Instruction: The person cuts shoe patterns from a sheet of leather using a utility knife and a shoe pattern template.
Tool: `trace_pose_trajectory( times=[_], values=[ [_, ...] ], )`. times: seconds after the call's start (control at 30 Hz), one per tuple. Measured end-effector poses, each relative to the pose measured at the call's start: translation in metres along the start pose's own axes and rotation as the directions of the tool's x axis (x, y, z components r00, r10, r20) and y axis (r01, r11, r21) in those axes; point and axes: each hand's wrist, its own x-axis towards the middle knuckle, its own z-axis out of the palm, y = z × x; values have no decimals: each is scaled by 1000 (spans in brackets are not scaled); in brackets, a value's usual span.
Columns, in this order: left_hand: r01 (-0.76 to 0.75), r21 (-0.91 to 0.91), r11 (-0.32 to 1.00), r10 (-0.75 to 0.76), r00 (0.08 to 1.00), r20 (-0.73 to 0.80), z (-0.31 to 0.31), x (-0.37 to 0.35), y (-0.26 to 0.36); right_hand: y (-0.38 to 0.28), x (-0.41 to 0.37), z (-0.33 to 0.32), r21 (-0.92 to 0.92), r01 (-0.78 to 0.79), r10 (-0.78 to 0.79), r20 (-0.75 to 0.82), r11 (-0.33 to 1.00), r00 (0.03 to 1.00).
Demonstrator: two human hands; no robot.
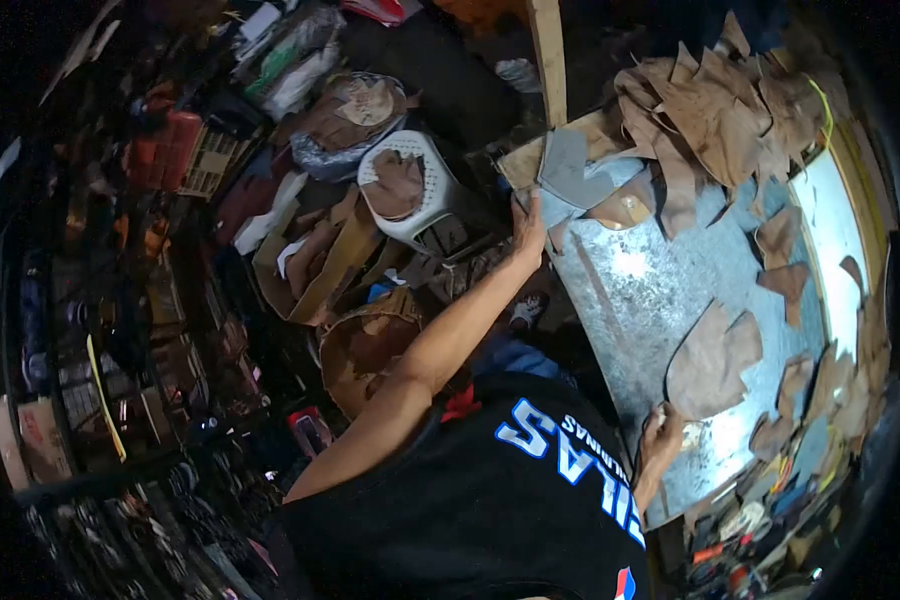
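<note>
At the near left corner of the metal-topped table [610, 300], my left hand [528, 232] rests with its fingers stretched out and a little apart, beside a grey angled piece [570, 170]. My right hand [662, 432] is closed with curled fingers low on the tabletop; what it holds, if anything, is too small to name. Just above its fingertips lies a brown leather-like piece [712, 365] with a notched edge. A tan piece [625, 208] lies near the grey one.
Brown pieces [715, 110] are heaped at the table's far end, with more scraps along the right side. A white stool [435, 200] bearing a brown piece stands left of the table, near an open carton [365, 345] and a plastic bag [315, 150]. A wooden post [550, 70] rises beside the corner.
</note>
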Motion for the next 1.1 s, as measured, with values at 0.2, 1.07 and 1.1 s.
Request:
trace_pose_trajectory(
  times=[0.2,1.07,1.1],
  values=[
    [290,8,957,-227,732,642,-36,-64,40,-6,-42,-14,-378,-383,338,-183,843,923],
    [-202,740,642,-755,4,656,-88,-93,101,21,-91,-61,-356,-521,417,-332,775,846],
    [-317,723,613,-764,-7,645,-86,-109,102,32,-76,-67,-275,-521,412,-368,808,834]
  ],
)
